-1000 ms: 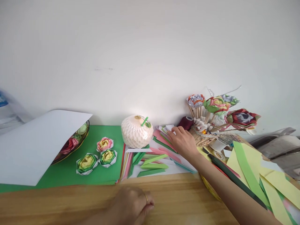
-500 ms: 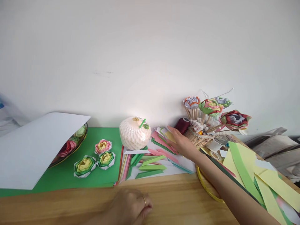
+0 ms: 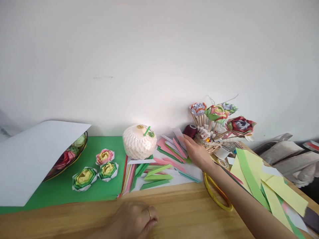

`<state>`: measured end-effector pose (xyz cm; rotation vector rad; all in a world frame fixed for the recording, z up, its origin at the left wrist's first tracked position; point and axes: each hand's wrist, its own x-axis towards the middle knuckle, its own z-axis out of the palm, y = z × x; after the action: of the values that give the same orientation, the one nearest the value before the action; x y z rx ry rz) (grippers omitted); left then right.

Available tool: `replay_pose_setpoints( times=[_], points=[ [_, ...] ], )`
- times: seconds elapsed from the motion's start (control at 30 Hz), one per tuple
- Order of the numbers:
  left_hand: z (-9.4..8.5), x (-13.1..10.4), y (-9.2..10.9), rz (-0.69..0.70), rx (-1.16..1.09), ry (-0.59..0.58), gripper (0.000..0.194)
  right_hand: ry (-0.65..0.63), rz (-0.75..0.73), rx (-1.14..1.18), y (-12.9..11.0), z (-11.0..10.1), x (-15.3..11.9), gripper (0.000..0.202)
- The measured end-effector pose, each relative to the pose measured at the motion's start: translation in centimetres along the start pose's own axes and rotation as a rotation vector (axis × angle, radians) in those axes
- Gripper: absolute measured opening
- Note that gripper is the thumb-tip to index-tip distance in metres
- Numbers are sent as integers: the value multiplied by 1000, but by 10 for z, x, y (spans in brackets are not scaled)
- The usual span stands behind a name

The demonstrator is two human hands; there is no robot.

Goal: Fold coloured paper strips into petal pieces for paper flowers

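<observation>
My right hand reaches across the wooden table to a stack of folded paper pieces in pink, white and green. Its fingers grip the stack's right edge, and a few pieces are tipped upward. My left hand rests on the table near the front edge, a ring on one finger. Its fingers are curled and nothing shows in them. Loose green and pink folded strips lie in front of the stack.
A white netted ball stands left of the stack. Three paper flowers lie on a green sheet; a white sheet covers a bowl of flowers. A basket of stemmed paper flowers, a maroon spool, yellow scissors and paper strips crowd the right.
My right hand has shifted slightly along the stack's edge and tipped a few pieces up. The view has drifted right. My left hand has stayed put.
</observation>
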<state>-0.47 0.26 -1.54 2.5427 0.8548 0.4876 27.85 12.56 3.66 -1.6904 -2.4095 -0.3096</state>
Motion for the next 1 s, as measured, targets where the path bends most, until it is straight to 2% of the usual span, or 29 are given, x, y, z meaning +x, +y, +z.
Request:
replay_pose_setpoints(
  times=[0.13,0.27,0.4,0.77,1.0],
  points=[
    [-1,1,0,-9,11,-26,17,-9,-63,-35,-6,4,-5,32],
    [-1,1,-1,-18,25,-43,18,-12,-94,-33,-8,9,-6,39],
    [0,2,-2,-5,28,-33,17,-28,-101,-25,-3,10,-4,36],
    [0,1,-3,18,6,-5,18,-33,-17,-126,-3,1,-8,30],
    [5,-1,-6,67,36,51,17,-7,30,-167,-5,3,-9,25]
  ],
)
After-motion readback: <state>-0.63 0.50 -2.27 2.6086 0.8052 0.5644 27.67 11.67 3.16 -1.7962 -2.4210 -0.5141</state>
